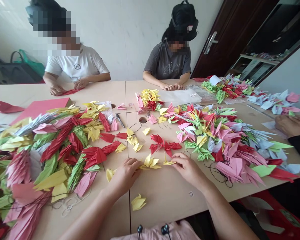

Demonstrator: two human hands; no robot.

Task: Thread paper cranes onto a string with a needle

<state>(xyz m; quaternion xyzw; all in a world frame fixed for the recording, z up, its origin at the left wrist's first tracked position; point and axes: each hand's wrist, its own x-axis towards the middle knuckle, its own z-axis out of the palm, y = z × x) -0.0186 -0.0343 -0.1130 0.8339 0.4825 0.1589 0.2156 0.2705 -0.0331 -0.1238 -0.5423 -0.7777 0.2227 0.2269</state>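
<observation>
My left hand [126, 174] rests on the table with its fingers curled and pinched on a yellow folded paper piece [150, 162]. My right hand [187, 168] is just to the right, fingertips pinched on a second small yellow folded piece [169, 163]. A cluster of red folded pieces [163, 144] lies just beyond both hands. A loose yellow folded piece [138, 202] sits near the table's front edge, and a thin dark cord [216, 176] loops by my right wrist.
Big heaps of strung folded paper lie left [40, 153] and right [222, 136]. Two people sit across the table [165, 196], folding paper. Another person's hand [288, 125] rests at the right edge. A pen [120, 120] and red sheets [40, 107] lie farther back.
</observation>
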